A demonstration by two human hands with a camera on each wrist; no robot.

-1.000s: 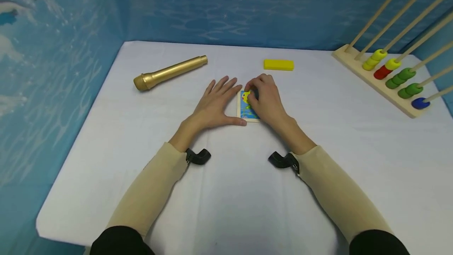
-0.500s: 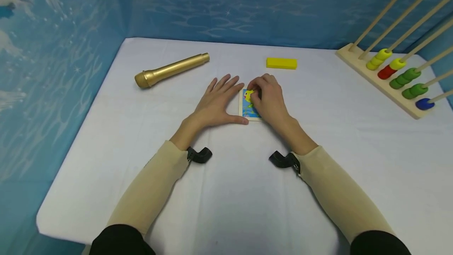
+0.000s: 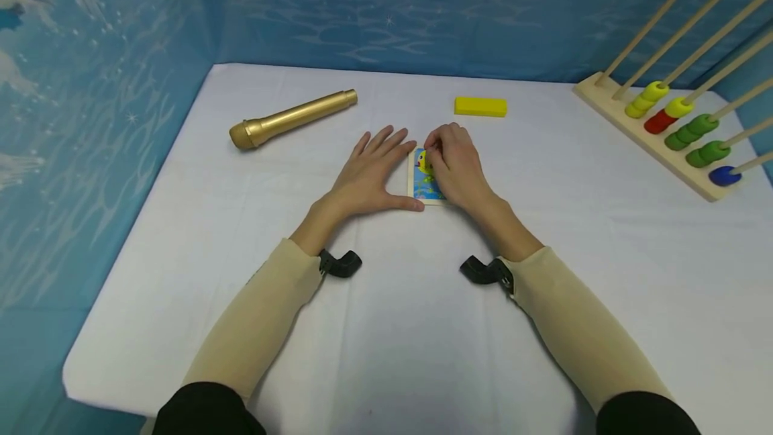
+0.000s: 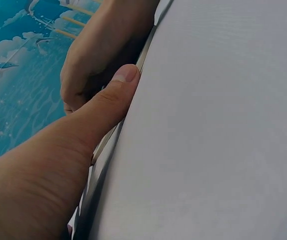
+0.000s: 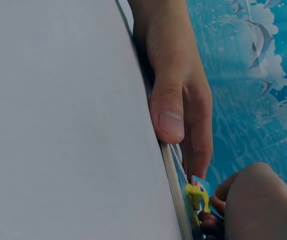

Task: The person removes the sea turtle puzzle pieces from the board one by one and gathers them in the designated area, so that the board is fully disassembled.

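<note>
A small wooden picture puzzle (image 3: 426,192) with a blue and yellow picture lies at the middle of the table, between both hands. My left hand (image 3: 370,180) lies flat beside it with fingers spread; the thumb (image 4: 126,74) touches its near edge. My right hand (image 3: 460,168) is over the puzzle's right part, thumb and fingertips pinching a puzzle piece (image 5: 198,194) with a yellow creature's head and an eye. In the right wrist view this piece stands tilted up from the board. The right hand hides the puzzle's right side.
A gold toy microphone (image 3: 292,119) lies at the back left. Behind the puzzle is a yellow block (image 3: 480,107). A wooden bead abacus (image 3: 655,136) with upright rods stands at the back right. Blue sea-patterned cloth (image 3: 386,19) hangs behind the white table (image 3: 398,327).
My right fingertips have shifted slightly, and the upper part of the pinched puzzle piece shows a little farther up in the head view. The left hand keeps its place beside the puzzle.
</note>
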